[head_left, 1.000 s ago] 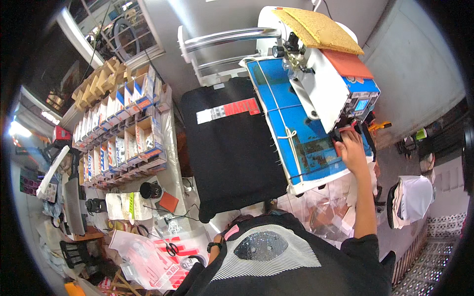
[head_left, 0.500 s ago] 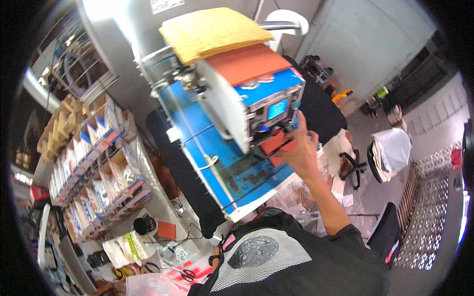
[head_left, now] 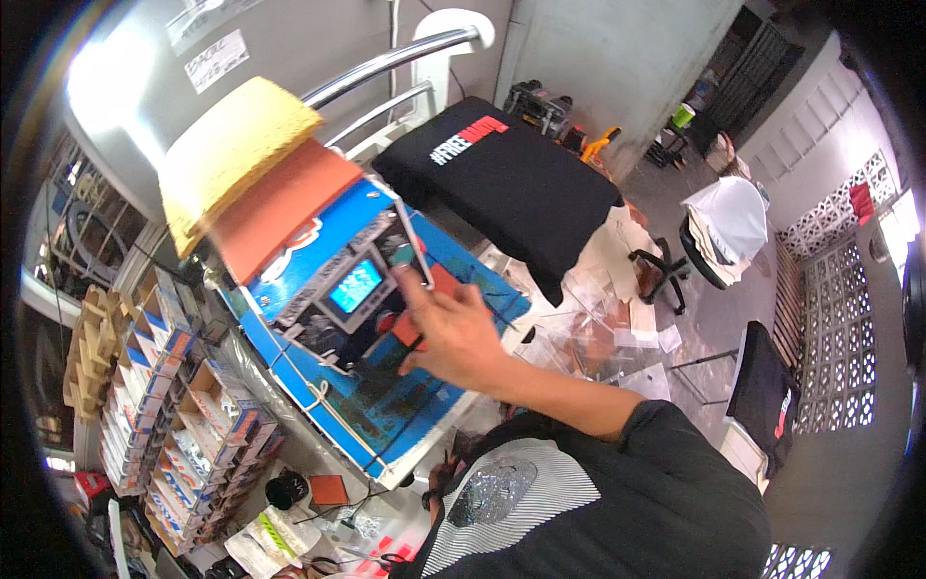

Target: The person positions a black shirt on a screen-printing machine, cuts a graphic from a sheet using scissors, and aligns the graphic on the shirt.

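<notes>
Head view, looking down: my right hand [head_left: 453,333] is raised at the control box [head_left: 352,289] on the front of the blue heat press [head_left: 367,386]. The fingers [head_left: 424,289] are loosely spread and clamped on nothing, their tips up by the box's small lit screen and a thin pale bar [head_left: 413,243] that slants past them. Whether a fingertip actually rests on a button I cannot tell; the back of my hand covers that spot.

I judge the press heavy and rigid, a thing to work by its buttons and handle rather than lift. The box face looks hard and smooth, so a light press with one fingertip should serve. The orange pad [head_left: 280,207] and yellow foam slab [head_left: 231,154] on top look soft and springy.

My left hand is out of sight. A black printed shirt [head_left: 511,174] lies flat on the far platen. Stacked cartons [head_left: 183,425] on the bench at left are too bent by the lens to read.
</notes>
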